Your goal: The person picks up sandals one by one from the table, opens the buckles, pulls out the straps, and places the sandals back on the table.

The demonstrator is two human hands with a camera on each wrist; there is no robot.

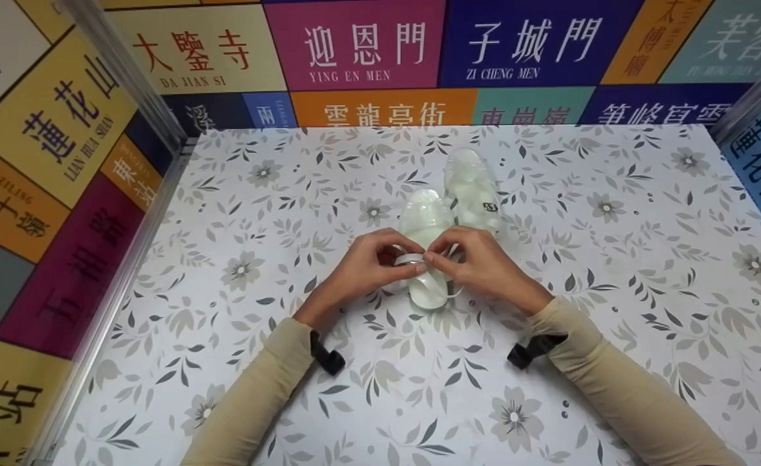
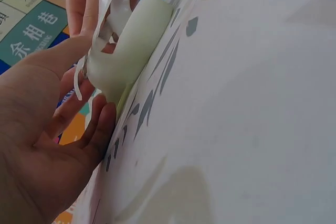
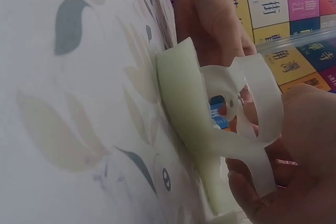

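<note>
A pale, milky-green sandal [image 1: 428,296] stands on the patterned tabletop, its heel end nearest me. At its ankle strap [image 1: 410,258] my left hand [image 1: 373,260] pinches with thumb and fingers. Close against it, my right hand [image 1: 481,264] also pinches the strap, their fingertips nearly meeting. The right wrist view shows the looped translucent strap [image 3: 266,98] standing up from the heel, with a small metal buckle part [image 3: 232,103] beside it. Fingers partly hide the fastening. The matching sandal [image 1: 473,184] lies just beyond, to the right, with a small dark mark on it.
The table [image 1: 225,362] has a white covering with grey flowers and leaves. Colourful panels with Chinese lettering [image 1: 364,45] rise behind it and along both sides. A clear edge strip [image 1: 105,310] runs down the left side.
</note>
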